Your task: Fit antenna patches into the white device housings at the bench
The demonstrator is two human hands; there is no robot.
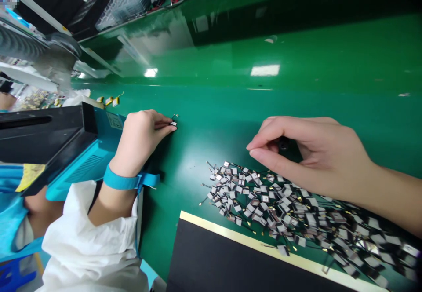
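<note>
My left hand (141, 136), with a blue strap round its wrist, pinches a small part (173, 124) with a pale face and short dark leads, low over the green mat. On the right, my right hand (316, 153) hovers above the near side of the mat with thumb and forefinger brought together; whatever may be between the tips is too small to make out. Beneath and in front of it lies a spread pile of similar small square parts (260, 195) with black leads and gold-coloured ends.
A black board (224, 261) with a pale yellow edge lies at the front. At the left are a black and blue device (79, 169), several yellow parts (109, 101) and a grey hose (23, 45). Another person's blue sleeve (11, 217) shows at far left.
</note>
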